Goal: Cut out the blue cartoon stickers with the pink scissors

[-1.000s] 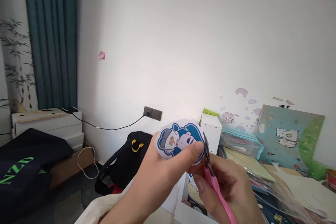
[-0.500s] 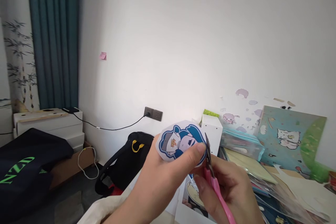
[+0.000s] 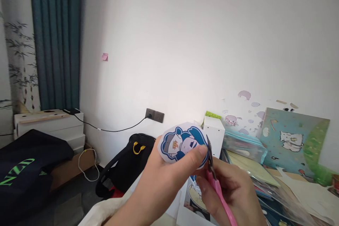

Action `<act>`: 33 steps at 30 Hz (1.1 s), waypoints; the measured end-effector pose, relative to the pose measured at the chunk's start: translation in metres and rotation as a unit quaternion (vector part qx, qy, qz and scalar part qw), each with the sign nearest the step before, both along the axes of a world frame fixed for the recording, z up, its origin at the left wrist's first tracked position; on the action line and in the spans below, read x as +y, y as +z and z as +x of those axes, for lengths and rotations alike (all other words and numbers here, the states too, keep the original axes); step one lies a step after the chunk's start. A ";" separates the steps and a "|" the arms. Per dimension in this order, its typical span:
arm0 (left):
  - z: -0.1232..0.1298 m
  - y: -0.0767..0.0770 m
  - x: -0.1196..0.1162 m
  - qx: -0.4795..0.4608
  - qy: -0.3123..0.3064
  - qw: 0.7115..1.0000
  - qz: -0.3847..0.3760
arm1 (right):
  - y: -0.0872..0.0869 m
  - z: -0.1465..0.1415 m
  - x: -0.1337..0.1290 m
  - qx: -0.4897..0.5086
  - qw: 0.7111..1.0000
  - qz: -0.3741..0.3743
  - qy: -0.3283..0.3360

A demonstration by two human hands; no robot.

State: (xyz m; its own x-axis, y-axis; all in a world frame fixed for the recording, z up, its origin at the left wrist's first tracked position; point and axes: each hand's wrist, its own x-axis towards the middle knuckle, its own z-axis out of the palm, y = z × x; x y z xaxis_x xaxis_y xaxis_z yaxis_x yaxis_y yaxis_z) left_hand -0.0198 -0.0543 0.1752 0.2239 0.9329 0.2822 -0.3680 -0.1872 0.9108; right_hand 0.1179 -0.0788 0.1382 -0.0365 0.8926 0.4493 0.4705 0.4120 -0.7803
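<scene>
A paper cutout (image 3: 173, 143) printed with a blue-haired cartoon figure is pinched in my left hand (image 3: 169, 176), with the thumb on its front near the right edge. Pink-handled scissors (image 3: 220, 194) are held in my right hand (image 3: 235, 190). Their dark blades point upward along the cutout's right edge, close to my left thumb tip. My left fingers behind the paper are mostly hidden. Below the hands lies a printed sheet (image 3: 194, 197) with another picture, partly covered by them.
Papers and plastic folders (image 3: 275, 190), a clear pencil case (image 3: 243, 145) and a picture board (image 3: 286, 141) stand to the right. A white box (image 3: 215, 134) is behind my hands. A black backpack (image 3: 122, 162) and a dark bag (image 3: 31, 169) are at left.
The hands, cutout and scissors look almost the same. The view has shifted very slightly.
</scene>
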 end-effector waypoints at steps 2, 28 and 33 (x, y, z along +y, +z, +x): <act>0.000 0.002 0.000 0.004 -0.008 1.000 0.004 | 0.005 -0.004 -0.001 -0.003 1.000 -0.001 -0.009; -0.005 0.014 0.001 0.038 -0.139 0.985 0.092 | 0.016 -0.003 -0.003 0.009 0.998 0.058 0.025; -0.006 0.018 0.000 0.042 -0.151 0.982 0.107 | 0.016 -0.001 -0.003 -0.008 0.997 0.069 0.024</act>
